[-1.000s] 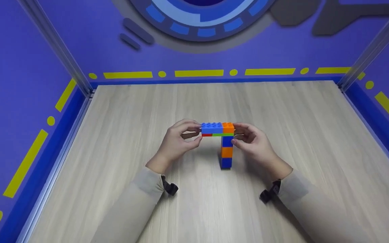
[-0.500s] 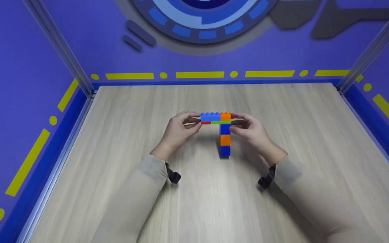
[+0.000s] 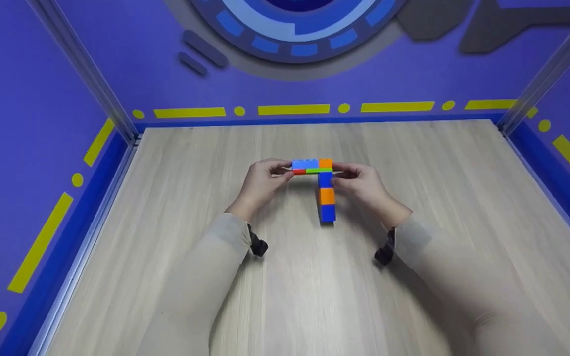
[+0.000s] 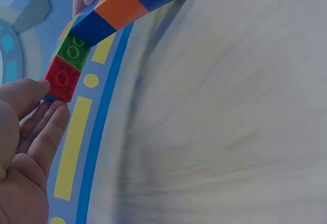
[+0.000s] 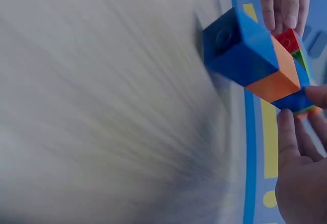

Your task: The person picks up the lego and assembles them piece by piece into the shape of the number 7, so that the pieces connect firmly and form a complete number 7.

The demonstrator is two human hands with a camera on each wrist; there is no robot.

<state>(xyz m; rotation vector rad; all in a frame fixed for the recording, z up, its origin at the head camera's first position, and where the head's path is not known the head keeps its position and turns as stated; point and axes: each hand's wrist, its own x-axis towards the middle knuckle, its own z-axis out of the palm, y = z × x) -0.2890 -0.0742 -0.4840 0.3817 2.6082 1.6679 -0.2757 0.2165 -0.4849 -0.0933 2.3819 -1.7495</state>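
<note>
Toy building bricks are joined into one piece shaped like an upside-down L. Along its top sit a light blue brick (image 3: 305, 164) and an orange brick (image 3: 325, 163), over a thin red brick (image 3: 299, 172) and a thin green brick (image 3: 318, 170). Down from the right end runs a column of blue, orange (image 3: 327, 196) and blue (image 3: 328, 213) bricks. My left hand (image 3: 263, 185) pinches the bar's left end between thumb and fingers. At the upper right corner, my right hand (image 3: 368, 187) grips the piece, thumb on the upper blue brick. The lowest brick's hollow underside (image 5: 225, 36) faces the right wrist camera.
A wood-grain tabletop (image 3: 285, 287) lies beneath the hands. Purple-blue panels (image 3: 92, 59) with yellow markings and metal corner posts (image 3: 84, 69) enclose its back and sides. A black strap device (image 3: 259, 245) sits at each sleeve cuff.
Both hands have moved forward with the joined bricks, which sit higher in the head view. The piece has tilted, so the top studs show less and the column's front faces the camera more.
</note>
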